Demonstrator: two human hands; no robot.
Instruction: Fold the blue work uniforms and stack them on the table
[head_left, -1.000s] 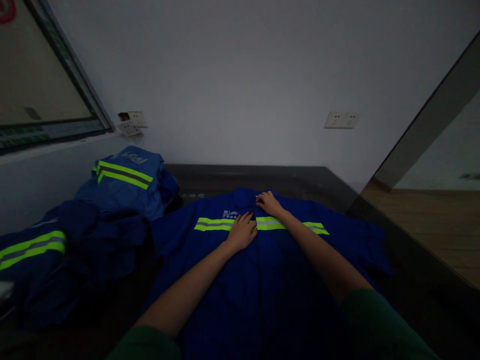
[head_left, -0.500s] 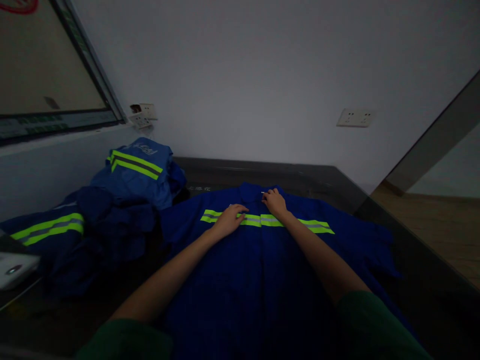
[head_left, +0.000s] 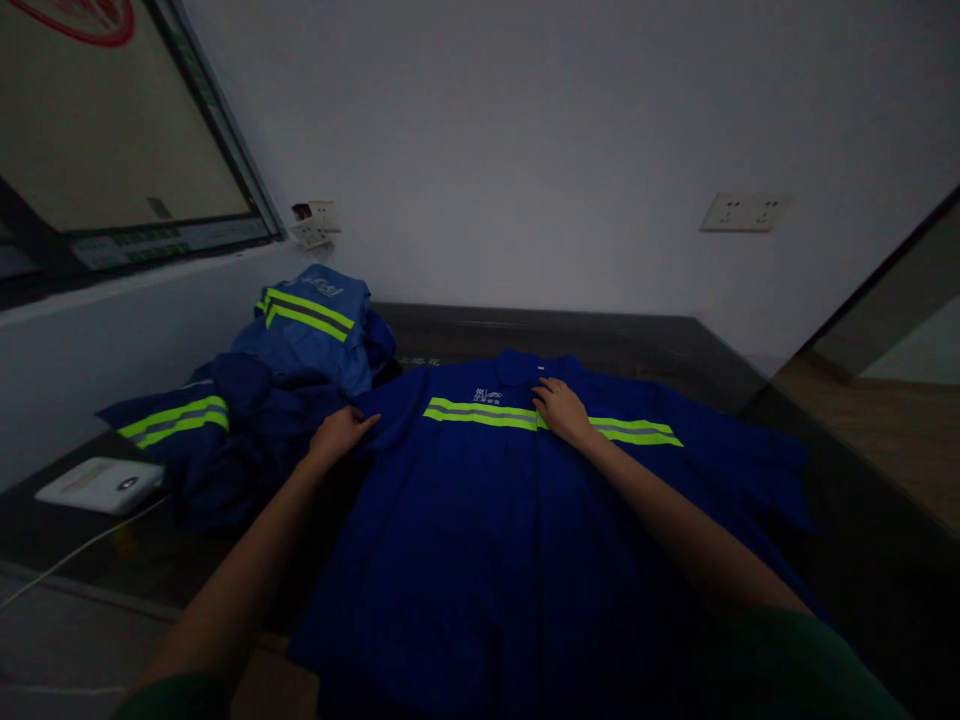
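A blue short-sleeved work shirt (head_left: pixel 450 510) with yellow-green and grey reflective bands lies spread out, front up, its collar (head_left: pixel 517 367) toward the wall. My left hand (head_left: pixel 339 437) rests at the hem of the sleeve on the left, thumb held apart from the fingers. Over the front opening just below the collar lies my right hand (head_left: pixel 561 408), its fingers loosely bent and touching the cloth. A small white label (head_left: pixel 541 368) shows inside the neck. White lettering (head_left: pixel 487 396) is visible on the chest.
Crumpled dark blue clothing (head_left: pixel 255 410) and a lighter blue folded garment (head_left: pixel 315 310) lie to the left. A white device (head_left: pixel 101 485) with a cable sits near them on the dark table (head_left: pixel 600 330). Sockets (head_left: pixel 742 212) are on the wall behind.
My left hand has moved left from the chest band to the sleeve, uncovering the chest lettering. My right hand has slid slightly down from the collar. The view has shifted left.
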